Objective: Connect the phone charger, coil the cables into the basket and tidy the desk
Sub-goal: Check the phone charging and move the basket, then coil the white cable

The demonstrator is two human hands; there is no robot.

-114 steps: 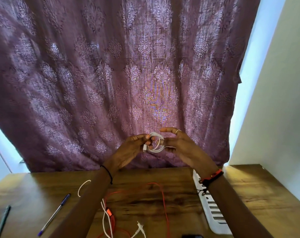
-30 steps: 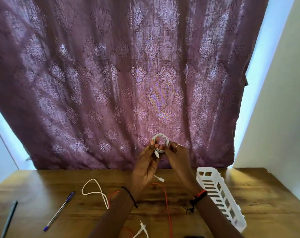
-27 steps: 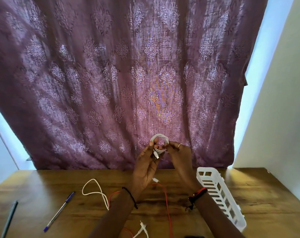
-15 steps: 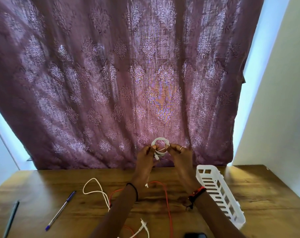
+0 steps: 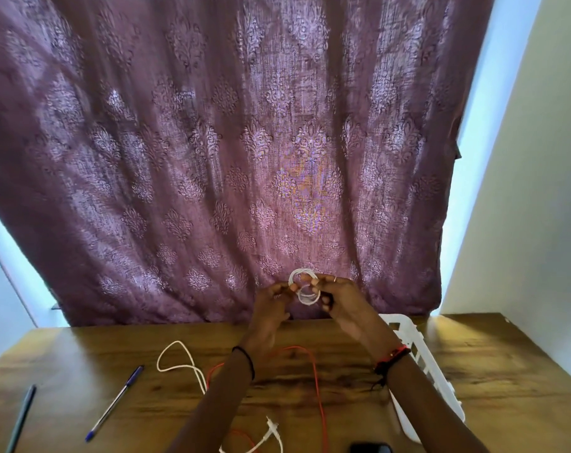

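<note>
White coil (image 5: pixel 305 287) of cable: small round loop, held upright above the worktop's (image 5: pixel 506 371) far edge, before a purple curtain (image 5: pixel 212 158); opening faces the camera, no clear long axis. Left hand (image 5: pixel 271 305) pinches its left side, right hand (image 5: pixel 343 299) its right. Basket (image 5: pixel 441 387): white, right of the arms, long axis far-to-near. Red cable (image 5: pixel 317 387) and white cable (image 5: pixel 179 342): loose on the worktop by the left arm. Pen (image 5: pixel 114 403): left, long axis near-left to far-right.

Small tight coil of white cable (image 5: pixel 305 287), upright, pinched between fingers (image 5: pixel 328 284). Below fingers on desk (image 5: pixel 506 371): red cable (image 5: pixel 317 387), loose white cable (image 5: pixel 179 367), both uncoiled. White slotted basket (image 5: pixel 441 384) lower right of fingers.
</note>
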